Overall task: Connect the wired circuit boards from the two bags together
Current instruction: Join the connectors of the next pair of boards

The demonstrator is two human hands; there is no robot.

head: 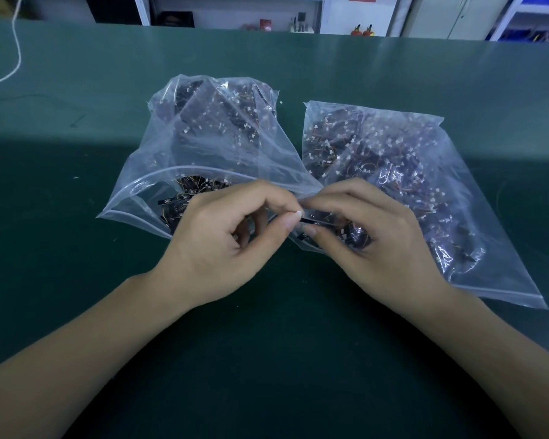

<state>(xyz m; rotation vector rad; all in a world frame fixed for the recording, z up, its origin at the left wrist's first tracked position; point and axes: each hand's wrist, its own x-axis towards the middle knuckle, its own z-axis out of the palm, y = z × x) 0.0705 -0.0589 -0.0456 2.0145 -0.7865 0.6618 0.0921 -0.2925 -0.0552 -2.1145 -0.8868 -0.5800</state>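
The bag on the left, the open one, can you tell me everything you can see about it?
The left bag is clear, crinkly plastic with a zip strip along its mouth. The mouth faces the person and gapes open. It is stuffed with small dark circuit boards, thin orange wires and tiny white plugs. It lies on the green table, its far end puffed up, and meets the other bag near the hands. The left hand is in front of its mouth.

Two hands (217,229) (366,231) pinching small connector (297,213)

The fingers (286,202) hide the pinched connectors, and clouded plastic blurs the boards (377,160) inside both bags.
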